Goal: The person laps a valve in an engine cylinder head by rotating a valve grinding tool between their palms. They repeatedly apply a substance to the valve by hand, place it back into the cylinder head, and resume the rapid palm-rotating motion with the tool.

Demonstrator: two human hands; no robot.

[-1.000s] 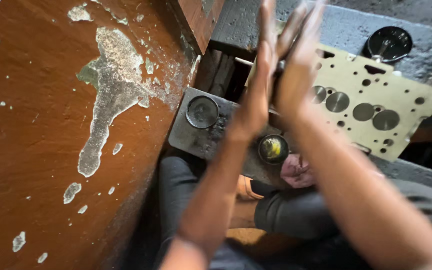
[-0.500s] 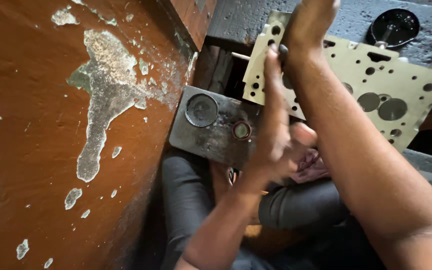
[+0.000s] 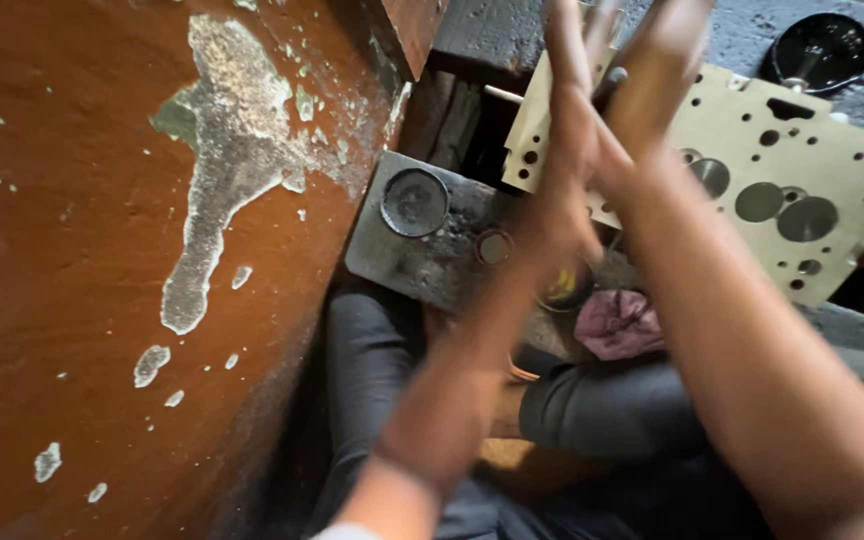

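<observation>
Above the cylinder head (image 3: 802, 190): left hand (image 3: 567, 130), right hand (image 3: 652, 80) — palms pressed around a thin rod (image 3: 614, 78).
Handling: rod looks stiff, slippery — grip mid-shaft.

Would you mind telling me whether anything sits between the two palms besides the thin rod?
Only the thin dark rod shows between the left hand and right hand. Motion blur hides the contact; the pale drilled plate lies behind them.

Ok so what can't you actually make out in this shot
Head view only:
- Thin rod pressed between the hands: mostly hidden by the palms.
- Left hand and right hand: motion-blurred, fingertips cut off by the top edge.
- Pale perforated plate: middle covered by the forearms.
</observation>
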